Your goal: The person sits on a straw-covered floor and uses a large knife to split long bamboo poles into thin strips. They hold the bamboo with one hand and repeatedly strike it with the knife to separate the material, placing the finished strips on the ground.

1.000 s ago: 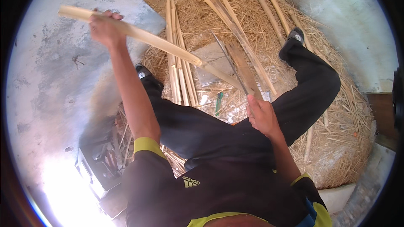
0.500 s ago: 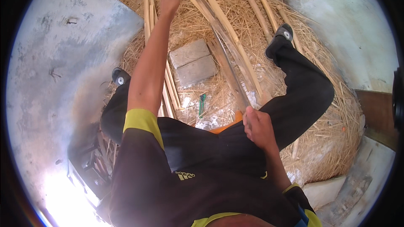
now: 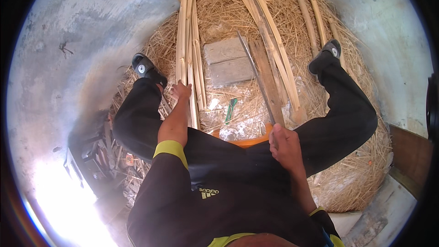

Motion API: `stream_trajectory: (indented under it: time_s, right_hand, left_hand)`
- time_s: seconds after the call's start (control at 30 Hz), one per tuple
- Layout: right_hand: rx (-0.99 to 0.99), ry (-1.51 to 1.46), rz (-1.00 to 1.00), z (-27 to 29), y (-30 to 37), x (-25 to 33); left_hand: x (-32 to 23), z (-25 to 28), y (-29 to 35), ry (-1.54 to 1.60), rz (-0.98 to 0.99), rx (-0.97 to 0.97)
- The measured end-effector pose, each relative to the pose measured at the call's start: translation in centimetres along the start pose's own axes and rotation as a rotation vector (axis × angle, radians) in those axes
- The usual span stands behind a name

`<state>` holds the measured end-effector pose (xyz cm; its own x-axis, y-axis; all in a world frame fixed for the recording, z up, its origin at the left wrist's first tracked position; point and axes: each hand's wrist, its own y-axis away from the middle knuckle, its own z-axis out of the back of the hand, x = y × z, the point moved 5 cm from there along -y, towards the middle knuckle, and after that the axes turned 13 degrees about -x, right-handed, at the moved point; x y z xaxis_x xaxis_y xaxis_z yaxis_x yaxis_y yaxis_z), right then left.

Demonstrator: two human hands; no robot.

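In my right hand [image 3: 286, 147] is the handle end of a long, narrow-bladed knife [image 3: 256, 69], its dark blade slanting away to the far left with the tip beside the blocks. My left hand [image 3: 181, 90] lies at the left bundle of pale split wood strips [image 3: 183, 41], fingers apart and touching them near their closer end. Between my legs sit two grey blocks [image 3: 228, 72] side by side. A flat, weathered board [image 3: 266, 75] lies just right of the blade, and more pale strips [image 3: 276, 41] lie beyond it.
A small green-handled tool [image 3: 231, 110] lies near an orange curved object [image 3: 249, 142], partly hidden under me. Round poles [image 3: 302, 11] lie at the far right on straw [image 3: 219, 0]. Pale walls [image 3: 91, 32] curve around both sides. Scraps [image 3: 103, 153] are piled at the left.
My left hand has come back from the far end of the left strips to their closer part. My right hand stays on the knife, whose blade now stands apart from the board.
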<state>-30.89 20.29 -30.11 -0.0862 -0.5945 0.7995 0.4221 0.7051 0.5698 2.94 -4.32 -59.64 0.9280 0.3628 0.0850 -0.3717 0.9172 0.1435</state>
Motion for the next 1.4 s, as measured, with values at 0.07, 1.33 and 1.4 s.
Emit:
stream_trajectory:
  time_s: [0.07, 1.33, 1.4]
  right_hand:
    - [0.009, -0.003, 0.035, -0.2, 0.0, 0.0]
    - [0.069, -0.171, 0.216, 1.3, 2.3, 1.9]
    - [0.06, -0.167, 0.212, 1.5, 2.5, 2.1]
  left_hand:
    - [0.4, -1.0, 0.0, -0.007, -0.007, 0.005]
    - [-5.3, 41.9, 8.5, 1.504, -0.868, 0.161]
    - [-4.5, 41.3, 5.7, 1.377, -0.574, -0.122]
